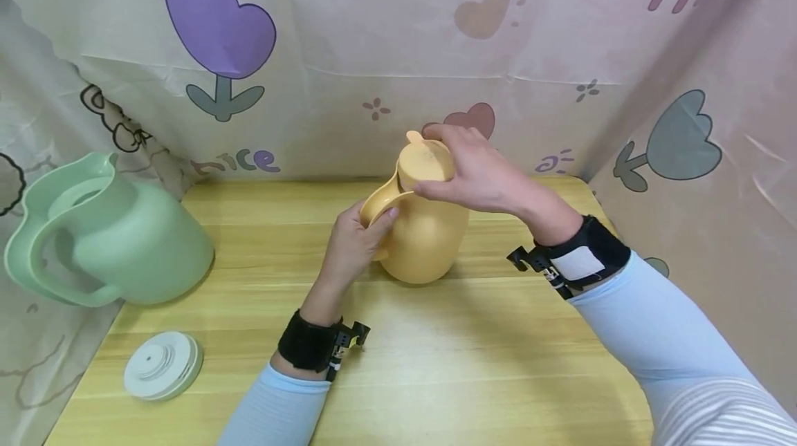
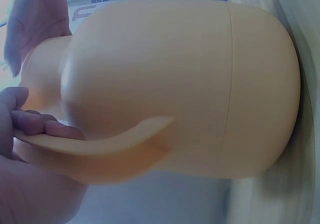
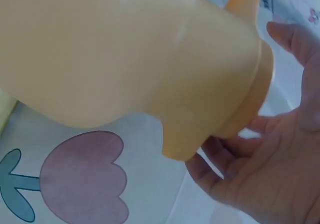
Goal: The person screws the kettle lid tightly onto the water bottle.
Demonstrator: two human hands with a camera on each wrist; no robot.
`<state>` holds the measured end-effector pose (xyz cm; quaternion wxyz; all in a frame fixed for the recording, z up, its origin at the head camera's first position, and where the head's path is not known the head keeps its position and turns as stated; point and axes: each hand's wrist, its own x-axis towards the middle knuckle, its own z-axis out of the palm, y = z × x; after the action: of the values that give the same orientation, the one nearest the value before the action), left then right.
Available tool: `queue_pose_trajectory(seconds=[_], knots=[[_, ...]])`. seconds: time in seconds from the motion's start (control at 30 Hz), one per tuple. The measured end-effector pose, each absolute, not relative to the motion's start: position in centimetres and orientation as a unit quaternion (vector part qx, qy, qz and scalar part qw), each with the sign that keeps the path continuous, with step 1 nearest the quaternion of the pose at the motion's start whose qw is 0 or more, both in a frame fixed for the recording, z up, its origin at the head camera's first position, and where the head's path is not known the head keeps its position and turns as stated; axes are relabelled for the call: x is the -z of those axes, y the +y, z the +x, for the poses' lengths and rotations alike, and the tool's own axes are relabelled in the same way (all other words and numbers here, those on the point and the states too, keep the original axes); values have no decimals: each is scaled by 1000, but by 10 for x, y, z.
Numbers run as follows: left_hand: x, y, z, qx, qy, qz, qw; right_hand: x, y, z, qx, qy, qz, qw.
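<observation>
Gripping the lid [image 1: 426,162] from above, the right hand [image 1: 482,173] curls around it while the left hand [image 1: 351,245] clasps the handle [image 1: 378,202], steadying the yellow jug [image 1: 423,231] mid-table [image 1: 498,363]; seemingly the lid-turning step, calling next for a firm twist.

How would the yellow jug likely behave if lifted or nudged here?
The yellow jug looks like rigid moulded plastic, so probably stiff and fairly light. Its smooth rounded body may be slippery, though the left hand holds the handle. The broad base probably resists tipping.
</observation>
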<state>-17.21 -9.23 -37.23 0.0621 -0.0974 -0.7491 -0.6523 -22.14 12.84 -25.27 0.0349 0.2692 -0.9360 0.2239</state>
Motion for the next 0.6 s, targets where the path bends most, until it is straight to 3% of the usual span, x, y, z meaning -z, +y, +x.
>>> queue_pose_trajectory(seconds=[0.2,0.6], knots=[[372,-91,-172,659,-744,-95,57,253,139,-220,-255,-926,278,8],[373,-92,-173,655,-748,-90,62,267,136,-223,-241,-935,251,72]])
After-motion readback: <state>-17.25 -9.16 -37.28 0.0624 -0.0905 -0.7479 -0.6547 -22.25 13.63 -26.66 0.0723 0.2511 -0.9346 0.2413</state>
